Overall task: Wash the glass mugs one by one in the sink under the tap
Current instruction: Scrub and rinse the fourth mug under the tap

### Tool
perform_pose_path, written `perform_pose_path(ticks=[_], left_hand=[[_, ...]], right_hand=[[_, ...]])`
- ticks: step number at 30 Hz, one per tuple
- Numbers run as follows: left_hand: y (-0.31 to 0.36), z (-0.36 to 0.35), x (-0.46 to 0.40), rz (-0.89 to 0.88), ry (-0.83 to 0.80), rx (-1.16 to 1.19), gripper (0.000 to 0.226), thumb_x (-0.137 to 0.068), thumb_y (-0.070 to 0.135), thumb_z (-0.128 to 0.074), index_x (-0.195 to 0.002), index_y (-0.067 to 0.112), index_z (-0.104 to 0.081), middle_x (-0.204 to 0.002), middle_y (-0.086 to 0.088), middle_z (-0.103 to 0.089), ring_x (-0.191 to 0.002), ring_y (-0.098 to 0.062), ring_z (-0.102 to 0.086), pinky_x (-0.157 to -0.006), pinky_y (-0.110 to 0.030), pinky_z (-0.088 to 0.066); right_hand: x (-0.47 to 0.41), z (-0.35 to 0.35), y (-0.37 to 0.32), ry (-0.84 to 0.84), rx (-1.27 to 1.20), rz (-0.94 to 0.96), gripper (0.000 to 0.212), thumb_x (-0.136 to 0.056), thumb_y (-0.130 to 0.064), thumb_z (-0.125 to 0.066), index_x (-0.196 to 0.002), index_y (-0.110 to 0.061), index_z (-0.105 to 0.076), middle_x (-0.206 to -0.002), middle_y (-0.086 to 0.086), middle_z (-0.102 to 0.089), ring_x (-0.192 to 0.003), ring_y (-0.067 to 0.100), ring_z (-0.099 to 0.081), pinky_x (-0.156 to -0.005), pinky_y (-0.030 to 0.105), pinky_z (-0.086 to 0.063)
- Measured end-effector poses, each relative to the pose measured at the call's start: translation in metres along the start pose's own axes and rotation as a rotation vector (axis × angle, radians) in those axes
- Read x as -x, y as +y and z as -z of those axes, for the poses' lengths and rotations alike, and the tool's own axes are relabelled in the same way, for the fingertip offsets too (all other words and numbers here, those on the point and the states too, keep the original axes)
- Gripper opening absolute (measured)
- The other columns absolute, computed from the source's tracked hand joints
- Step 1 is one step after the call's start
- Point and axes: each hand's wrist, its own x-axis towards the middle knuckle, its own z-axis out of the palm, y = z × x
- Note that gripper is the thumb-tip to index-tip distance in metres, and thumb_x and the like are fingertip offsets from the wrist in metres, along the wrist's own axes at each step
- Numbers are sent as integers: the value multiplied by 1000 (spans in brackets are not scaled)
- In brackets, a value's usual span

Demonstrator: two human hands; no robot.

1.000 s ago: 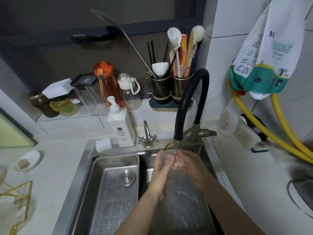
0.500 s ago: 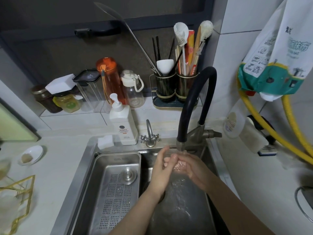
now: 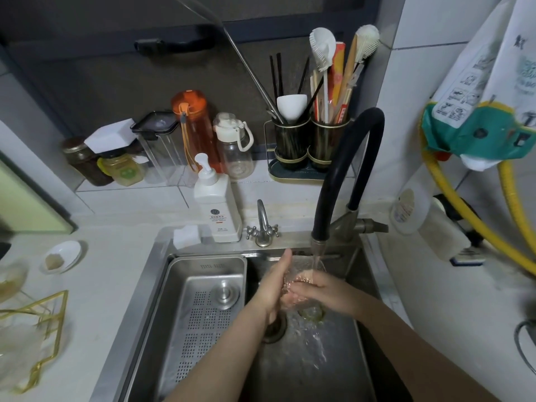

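Note:
A clear glass mug is held over the sink basin, right under the tap spout, and water runs onto it. My left hand wraps its left side with the thumb pointing up. My right hand grips it from the right, its fingers showing pink through the wet glass. The mug's handle is hidden. More glassware stands blurred at the far left edge of the counter.
A steel drain tray fills the sink's left half. A soap pump bottle, a small second tap and a sponge stand behind the sink. A gold wire rack and a small dish are on the left counter.
Both hands have dropped slightly below the spout with the mug, and its base now shows beneath them. The view has shifted a little.

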Motion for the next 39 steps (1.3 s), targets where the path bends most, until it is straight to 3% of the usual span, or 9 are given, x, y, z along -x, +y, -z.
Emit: perform_pose_path(ticks=[5,11,18,21,24,29,34,36,39], left_hand=[[-10,-5,4,-248,88,-68,64,-75,58,-64,-134,38,-47,-132,8,-54,-114,-3,-56,-86,-17,-49],[-1,-1,3,-183,115,-117,41,-86,57,-54,-115,29,-62,-118,-7,-67,-110,-22,-64,-100,-44,-48],[-11,7,16,-269,-121,-190,46,-79,35,-71,-122,36,-54,-119,-3,-66,-110,-13,-63,-85,-19,-49],[-1,4,11,-155,-27,-181,40,-77,51,-68,-113,37,-57,-118,-2,-65,-113,-20,-61,-95,-37,-51],[-1,5,6,20,-69,-123,52,-78,62,-60,-119,31,-50,-119,-6,-64,-107,-26,-65,-94,-50,-51],[-20,6,11,-121,-156,168,75,-70,70,-58,-137,46,-34,-139,-5,-51,-121,-28,-57,-101,-54,-45],[-20,5,5,-148,13,-170,83,-68,89,-37,-140,46,-32,-149,8,-37,-137,-17,-37,-112,-49,-32],[-15,-7,7,-256,113,-320,72,-84,73,-35,-144,34,-32,-145,16,-33,-135,-4,-30,-116,-31,-23],[-20,-17,9,-508,169,-413,34,-96,38,-47,-128,25,-47,-127,3,-55,-114,-4,-53,-101,-23,-40]], right_hand=[[0,-3,-5,216,-315,84,22,-95,-25,-49,-106,-20,-68,-107,1,-71,-104,13,-66,-91,30,-49],[9,-9,5,130,-398,9,25,-95,-16,-52,-116,-6,-60,-111,15,-68,-103,25,-66,-93,39,-53],[8,-3,7,202,-574,6,35,-94,-27,-48,-115,-2,-62,-103,12,-72,-92,23,-68,-75,30,-54],[10,-2,7,145,-402,4,32,-96,-36,-48,-117,-17,-64,-115,8,-69,-107,23,-65,-92,38,-51],[8,1,7,133,-392,-15,35,-95,-34,-50,-110,-5,-64,-107,19,-69,-99,32,-67,-89,45,-51],[-4,-3,0,304,-666,-69,26,-97,-19,-47,-91,-5,-68,-90,15,-70,-81,25,-69,-78,41,-54],[-5,-8,-2,336,-542,-144,32,-99,-25,-43,-97,-7,-70,-97,15,-72,-93,29,-69,-86,44,-54],[-15,-6,0,441,-480,-237,30,-96,-23,-48,-93,-1,-69,-94,20,-71,-90,34,-68,-85,45,-54],[-23,-5,2,467,-475,-340,27,-93,-20,-53,-83,2,-65,-81,18,-63,-76,27,-62,-76,37,-48]])
